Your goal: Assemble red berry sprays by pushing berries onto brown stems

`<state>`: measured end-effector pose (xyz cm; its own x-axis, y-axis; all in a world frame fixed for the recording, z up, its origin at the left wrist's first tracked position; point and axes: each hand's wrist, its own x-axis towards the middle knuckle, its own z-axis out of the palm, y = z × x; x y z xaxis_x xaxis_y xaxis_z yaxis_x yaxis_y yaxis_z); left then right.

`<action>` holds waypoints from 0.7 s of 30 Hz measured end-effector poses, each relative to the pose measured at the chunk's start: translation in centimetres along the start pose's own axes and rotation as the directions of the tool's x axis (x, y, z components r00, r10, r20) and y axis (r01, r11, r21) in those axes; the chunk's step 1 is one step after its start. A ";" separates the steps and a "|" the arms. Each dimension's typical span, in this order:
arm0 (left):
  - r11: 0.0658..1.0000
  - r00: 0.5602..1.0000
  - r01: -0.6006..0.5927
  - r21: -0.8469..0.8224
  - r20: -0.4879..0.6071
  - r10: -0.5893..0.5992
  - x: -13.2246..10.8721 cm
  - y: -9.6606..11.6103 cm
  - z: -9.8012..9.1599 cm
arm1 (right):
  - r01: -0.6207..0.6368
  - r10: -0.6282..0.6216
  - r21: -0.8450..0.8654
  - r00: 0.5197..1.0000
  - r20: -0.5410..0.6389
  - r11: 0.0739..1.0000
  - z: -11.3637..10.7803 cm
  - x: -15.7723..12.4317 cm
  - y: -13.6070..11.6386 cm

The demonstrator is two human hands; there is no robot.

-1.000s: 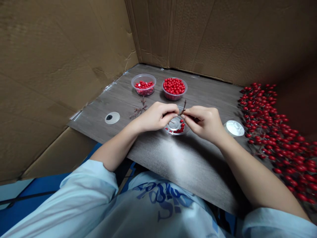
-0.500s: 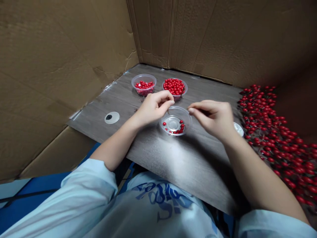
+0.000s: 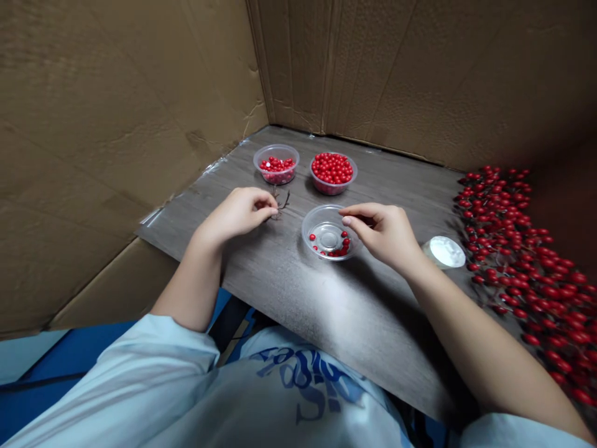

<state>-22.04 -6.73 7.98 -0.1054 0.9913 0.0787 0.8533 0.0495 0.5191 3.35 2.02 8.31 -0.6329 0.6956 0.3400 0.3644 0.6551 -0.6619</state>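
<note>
Left hand [image 3: 237, 214] shifts from the clear plastic bowl [image 3: 304, 235] to pinch a dark twig sprig [image 3: 282, 202], while the right hand [image 3: 385, 235] hovers curled at the bowl's rim, grip unclear.

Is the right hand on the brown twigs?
No, the right hand is over the clear plastic bowl, while the left hand is the one at the brown twigs.

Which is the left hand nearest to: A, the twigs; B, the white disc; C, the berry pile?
A: the left hand has its fingertips right at the twigs.
</note>
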 end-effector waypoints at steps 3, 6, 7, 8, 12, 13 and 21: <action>0.993 0.981 0.048 0.104 0.182 -0.066 -0.5 -1.1 0.2 | 0.020 -0.020 -0.007 1.000 0.013 1.000 0.5 0.2 -0.3; 0.984 0.963 0.069 0.164 0.246 -0.109 -0.3 -1.8 0.3 | 0.025 -0.025 -0.017 0.999 0.028 1.000 0.7 0.4 -0.6; 0.981 0.961 0.074 0.181 0.249 -0.119 -0.2 -1.9 0.3 | 0.025 -0.024 -0.020 0.999 0.034 0.999 0.7 0.4 -0.6; 0.978 0.959 0.073 0.193 0.256 -0.122 0.0 -1.9 0.2 | 0.024 -0.023 -0.022 0.999 0.040 0.999 0.8 0.5 -0.7; 0.969 0.947 0.079 0.234 0.286 -0.146 0.8 -1.8 -0.4 | 0.023 -0.023 -0.019 0.999 0.038 1.000 0.9 0.4 -0.6; 0.964 0.954 0.097 0.249 0.255 -0.161 1.0 -1.8 -0.5 | 0.023 -0.023 -0.019 0.999 0.035 1.000 0.9 0.4 -0.5; 0.891 0.954 0.151 0.429 0.174 -0.245 2.6 -2.7 1.0 | 0.021 -0.021 -0.023 0.999 0.032 1.000 0.8 0.3 -0.6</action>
<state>-24.11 -4.14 5.92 -0.2211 0.9545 -0.2000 0.9631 0.2459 0.1091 2.35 1.61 8.28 -0.6616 0.6723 0.3322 0.3667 0.6764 -0.6387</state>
